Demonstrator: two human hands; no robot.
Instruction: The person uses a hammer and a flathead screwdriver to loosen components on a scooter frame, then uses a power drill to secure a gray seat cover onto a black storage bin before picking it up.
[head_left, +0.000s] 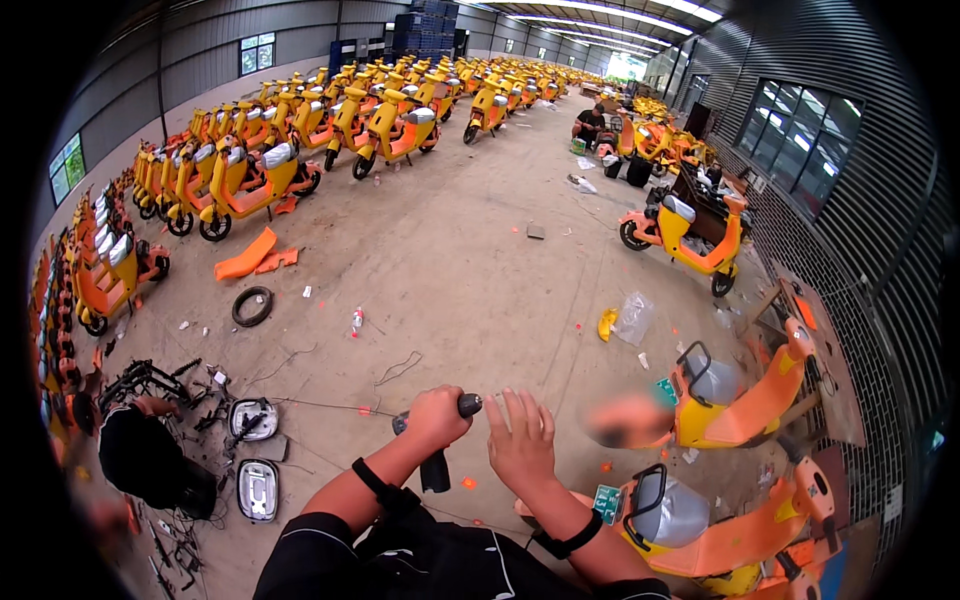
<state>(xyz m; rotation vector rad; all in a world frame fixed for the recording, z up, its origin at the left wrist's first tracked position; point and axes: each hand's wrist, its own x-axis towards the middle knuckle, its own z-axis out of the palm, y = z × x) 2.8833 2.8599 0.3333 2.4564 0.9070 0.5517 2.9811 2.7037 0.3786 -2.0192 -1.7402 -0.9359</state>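
My left hand (438,418) is wrapped round a black cordless drill (435,472). The drill's dark round nose (469,404) points to the right, and its lower end shows beneath my wrist. Just right of the nose, my right hand (522,440) is raised with its fingers stretched and apart, holding nothing that I can see. Whether a fingertip touches the nose, I cannot tell. Both forearms wear black straps. To the right stand yellow and orange electric scooters, the nearer one (725,520) with a plastic-wrapped seat.
At the left a person in black (150,455) bends over metal parts, beside silver-rimmed trays (258,490). A tyre (252,306) and orange panels (245,255) lie on the floor. Scooter rows (400,130) fill the back; another person (590,122) sits far right. Plastic wrap (633,318) lies nearer.
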